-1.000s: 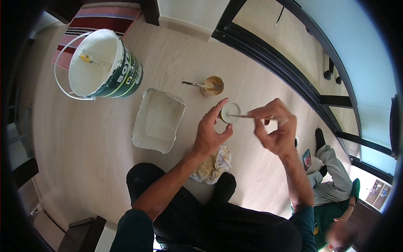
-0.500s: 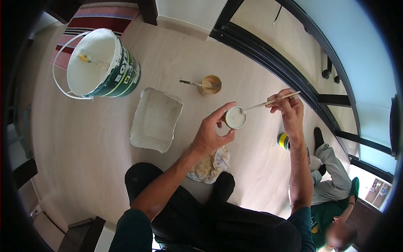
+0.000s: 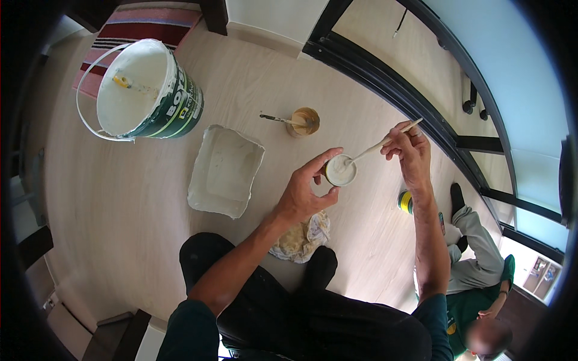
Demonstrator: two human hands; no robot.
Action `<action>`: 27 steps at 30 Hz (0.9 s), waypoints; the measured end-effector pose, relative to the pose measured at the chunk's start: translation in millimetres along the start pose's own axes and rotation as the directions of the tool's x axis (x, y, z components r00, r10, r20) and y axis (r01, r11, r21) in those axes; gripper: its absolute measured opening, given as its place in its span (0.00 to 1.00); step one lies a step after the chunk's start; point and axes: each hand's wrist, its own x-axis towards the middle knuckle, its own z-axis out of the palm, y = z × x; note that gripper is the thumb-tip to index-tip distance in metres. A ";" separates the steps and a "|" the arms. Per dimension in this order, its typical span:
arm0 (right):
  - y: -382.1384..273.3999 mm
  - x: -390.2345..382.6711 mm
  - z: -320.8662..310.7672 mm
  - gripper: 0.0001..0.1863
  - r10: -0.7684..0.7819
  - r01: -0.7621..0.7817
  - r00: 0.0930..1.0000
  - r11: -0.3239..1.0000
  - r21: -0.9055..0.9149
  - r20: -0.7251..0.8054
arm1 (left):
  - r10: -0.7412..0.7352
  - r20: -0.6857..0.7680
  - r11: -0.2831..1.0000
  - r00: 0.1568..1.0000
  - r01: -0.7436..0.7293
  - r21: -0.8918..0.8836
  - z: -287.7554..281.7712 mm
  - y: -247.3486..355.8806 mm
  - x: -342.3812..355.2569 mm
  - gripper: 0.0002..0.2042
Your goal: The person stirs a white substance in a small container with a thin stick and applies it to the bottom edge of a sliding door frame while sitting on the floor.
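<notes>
A small round tub of off-white paint [image 3: 342, 172] is held in my left hand [image 3: 304, 191], thumb and fingers curved around its side. My right hand [image 3: 411, 155] is closed on a thin pale paintbrush [image 3: 374, 147], gripped near the top of its handle. The brush slants down to the left, and its lower end dips into the paint in the tub. Beyond my left hand, a tan cup [image 3: 308, 122] stands on the floor with a dark-handled brush [image 3: 275, 118] resting in it. A stained cloth [image 3: 303, 237] lies below my left wrist.
A rectangular whitish tray [image 3: 224, 174] lies on the floor to the left. Behind it a big green-and-white bucket [image 3: 171, 114] stands on a striped rug [image 3: 144, 27]. A yellow-banded can [image 3: 405, 203] sits beside my right forearm. A person [image 3: 475, 295] sits at the right, near the black-framed glass partition [image 3: 481, 141].
My right hand has shifted slightly left, and the brush stands steeper, its tip deeper in the paint. The tub stays nearly in place in my left hand.
</notes>
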 end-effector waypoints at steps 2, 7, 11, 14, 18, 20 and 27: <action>-3.9 1.3 -5.3 0.08 -0.038 0.037 0.999 0.999 -0.018 -0.027 | 0.003 0.009 1.000 1.000 -0.003 -0.004 0.2 0.4 0.8 0.36; -7.5 3.3 -15.1 0.07 -0.084 0.083 0.996 0.996 -0.041 -0.031 | 0.015 0.001 1.000 1.000 -0.015 -0.012 1.9 0.8 0.3 0.35; -6.2 2.7 -17.7 0.06 -0.079 0.080 0.997 0.986 0.143 -0.013 | 0.015 0.014 1.000 1.000 -0.015 0.000 2.1 -1.0 0.8 0.35; -9.0 0.9 -8.1 0.06 -0.009 -0.001 0.998 0.984 0.180 0.056 | -0.004 0.018 1.000 1.000 0.004 -0.004 3.4 -0.6 0.3 0.35; -8.6 3.9 -4.5 0.07 0.001 -0.008 0.996 0.997 0.082 0.086 | -0.005 0.021 1.000 1.000 0.005 -0.007 3.4 -0.5 0.5 0.35; -6.6 5.5 -6.5 0.06 -0.009 0.004 0.996 0.998 0.059 0.088 | 0.001 0.022 1.000 1.000 0.000 -0.011 3.3 -0.1 1.1 0.35; 6.0 3.5 -25.5 0.07 -0.013 -0.017 0.992 0.971 0.237 0.127 | 0.003 0.008 1.000 1.000 -0.003 -0.001 0.8 -3.7 1.4 0.36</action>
